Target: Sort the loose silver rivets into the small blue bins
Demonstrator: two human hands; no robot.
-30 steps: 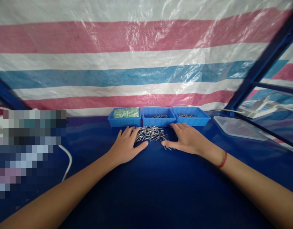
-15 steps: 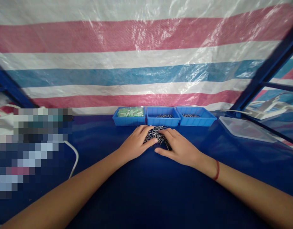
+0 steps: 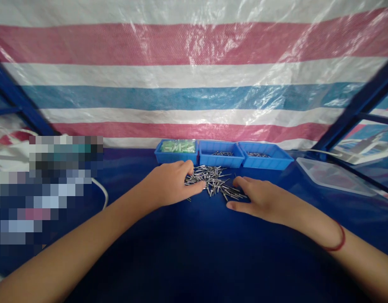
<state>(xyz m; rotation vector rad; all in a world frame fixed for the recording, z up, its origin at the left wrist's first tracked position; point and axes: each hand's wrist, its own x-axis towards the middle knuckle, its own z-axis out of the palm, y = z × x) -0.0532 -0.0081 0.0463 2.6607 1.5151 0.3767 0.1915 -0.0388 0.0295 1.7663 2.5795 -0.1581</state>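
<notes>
A loose pile of thin metal blind rivets (image 3: pixel 214 180) lies spread on the dark blue table (image 3: pixel 194 240). At the pile's left edge rests my left hand (image 3: pixel 170 183), with fingers curved and the thumb apart, its tip against some rivets. My right hand (image 3: pixel 265 198) is on the other side, open, thumb and fingers spread beside a few rivets that stick out to the right. Neither palm shows, so anything under the fingers is hidden.
Behind the pile stand three blue bins: the left bin (image 3: pixel 176 159) with a bag of green pieces, the middle bin (image 3: pixel 221 161) and right bin (image 3: pixel 266 161) with metal pieces. A clear plastic lid (image 3: pixel 334 176) lies right. A white cable (image 3: pixel 102 191) runs at left.
My hands have moved apart, the right one farther to the right. The rivets between them are more spread out and more visible. The view has shifted slightly.
</notes>
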